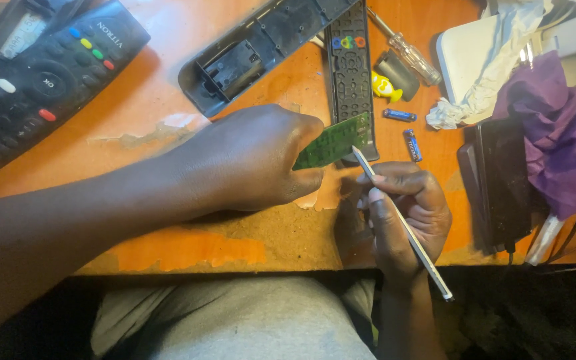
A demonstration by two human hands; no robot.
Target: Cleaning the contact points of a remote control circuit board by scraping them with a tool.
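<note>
Head view: left hand [255, 157] grips green circuit board [335, 141]; right hand [405, 217] pinches thin metal tool [401, 223] near table edge [235, 257].

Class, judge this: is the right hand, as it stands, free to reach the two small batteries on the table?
Probably yes: the batteries lie just beyond the right hand on bare table, though it holds a thin tool.

Circuit board [334, 141] on table [168, 247], batteries [406, 130] right of it

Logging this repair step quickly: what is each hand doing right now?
Left hand: closed on the green circuit board.
Right hand: closed on a thin metal tool.
</note>
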